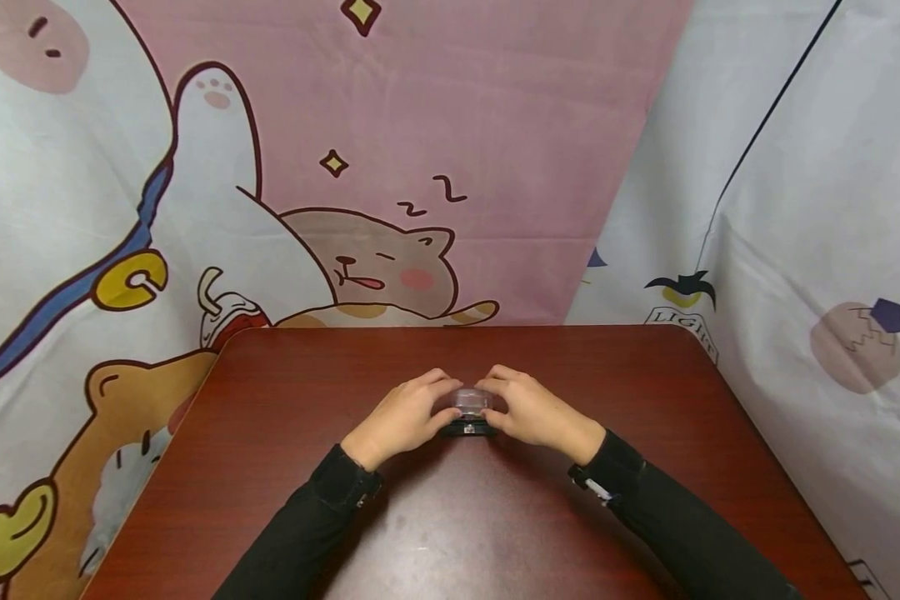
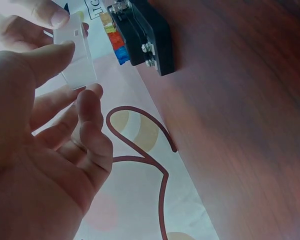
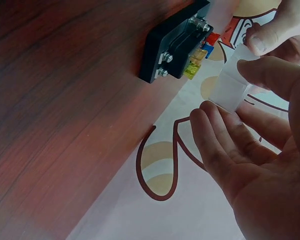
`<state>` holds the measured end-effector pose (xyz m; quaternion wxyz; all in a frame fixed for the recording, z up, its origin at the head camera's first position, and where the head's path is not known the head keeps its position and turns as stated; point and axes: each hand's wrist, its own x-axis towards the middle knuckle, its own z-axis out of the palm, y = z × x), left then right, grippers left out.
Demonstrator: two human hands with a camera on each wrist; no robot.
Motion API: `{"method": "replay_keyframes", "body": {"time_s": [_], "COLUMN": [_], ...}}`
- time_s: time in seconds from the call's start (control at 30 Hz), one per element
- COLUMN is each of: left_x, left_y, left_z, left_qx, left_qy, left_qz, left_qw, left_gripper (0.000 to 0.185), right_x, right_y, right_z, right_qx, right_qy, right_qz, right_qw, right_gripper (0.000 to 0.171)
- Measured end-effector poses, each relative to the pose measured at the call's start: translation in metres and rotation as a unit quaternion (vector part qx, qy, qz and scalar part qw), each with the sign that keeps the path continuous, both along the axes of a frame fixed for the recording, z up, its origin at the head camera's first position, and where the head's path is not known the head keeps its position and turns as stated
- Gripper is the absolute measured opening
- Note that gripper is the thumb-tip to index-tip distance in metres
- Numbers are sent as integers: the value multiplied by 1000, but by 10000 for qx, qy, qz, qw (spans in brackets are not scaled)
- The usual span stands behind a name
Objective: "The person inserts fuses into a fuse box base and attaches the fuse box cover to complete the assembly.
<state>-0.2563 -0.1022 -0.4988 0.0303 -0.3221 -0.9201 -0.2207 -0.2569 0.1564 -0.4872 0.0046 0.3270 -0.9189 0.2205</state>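
Observation:
A small black fuse block (image 1: 467,430) with coloured fuses sits at the middle of the dark red table (image 1: 285,392). Just above it, both hands hold a clear plastic cover (image 1: 471,400). My left hand (image 1: 438,398) pinches its left side and my right hand (image 1: 501,398) pinches its right side. In the left wrist view the cover (image 2: 75,50) sits between thumb and fingers, apart from the block (image 2: 145,35). The right wrist view shows the cover (image 3: 232,85) held in my fingertips, a short gap from the block (image 3: 175,45), whose screws and coloured fuses are exposed.
A cartoon-printed cloth (image 1: 390,167) hangs behind the table and down both sides. The table's far edge (image 1: 450,327) lies a little beyond the hands. Black sleeves (image 1: 667,517) cover both forearms.

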Motion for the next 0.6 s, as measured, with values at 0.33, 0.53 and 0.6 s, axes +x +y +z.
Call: {"method": "replay_keyframes", "body": {"time_s": [0.33, 0.53, 0.6], "left_x": [0, 1, 1], "left_y": [0, 1, 1], "left_z": [0, -4, -7], "left_qx": [-173, -251, -332], "left_qy": [86, 69, 64], "left_qz": [55, 61, 77], "left_qw": [9998, 9996, 9994], "left_gripper": [40, 42, 41], "right_x": [-2, -2, -2], "right_y": [0, 0, -1], "right_z": [-5, -8, -10], "right_qx": [-146, -154, -138], "right_qy": [-45, -36, -29], "right_qz": [30, 54, 75], "right_qw": [9999, 9999, 9999], "right_gripper": [40, 37, 37]}}
